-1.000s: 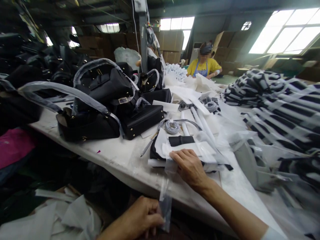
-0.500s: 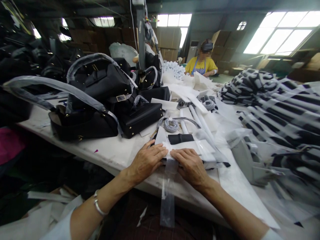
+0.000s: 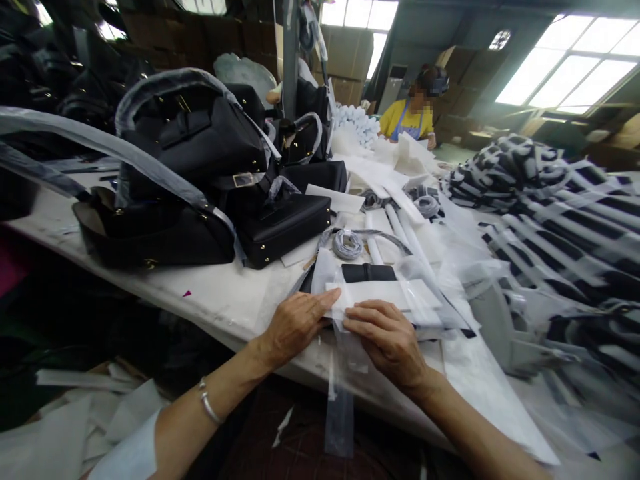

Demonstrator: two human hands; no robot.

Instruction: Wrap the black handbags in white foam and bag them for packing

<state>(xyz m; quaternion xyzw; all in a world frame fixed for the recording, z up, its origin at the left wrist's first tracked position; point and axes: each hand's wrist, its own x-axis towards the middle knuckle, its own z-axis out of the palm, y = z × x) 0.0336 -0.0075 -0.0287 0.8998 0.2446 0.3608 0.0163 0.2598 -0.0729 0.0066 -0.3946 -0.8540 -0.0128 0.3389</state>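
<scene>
Close to the table edge lies a black bag with a dark flap piece [image 3: 367,272], partly under a white foam sheet [image 3: 387,293] and clear plastic. A clear plastic strip [image 3: 340,417] crosses the sheet's left part and hangs down over the edge. My left hand [image 3: 297,325] rests with stretched fingers on the sheet's left end, left of the strip; its thumb is hidden. Across the strip's right side lies my right hand [image 3: 390,341], fingers extended and side by side on the sheet. A coiled strap in clear wrap [image 3: 347,245] sits just behind.
Several black handbags [image 3: 195,143] with plastic-wrapped handles are piled at left. At right stand heaps of wrapped black-and-white pieces [image 3: 575,220]. Loose white sheets [image 3: 380,177] spread behind. A person in yellow [image 3: 413,120] is at the back. White scraps [image 3: 95,413] fill the lower left.
My left fingers have straightened and my right hand has shifted slightly right on the sheet. More of the white foam sheet shows between and behind my hands. The camera view has tilted and moved a little.
</scene>
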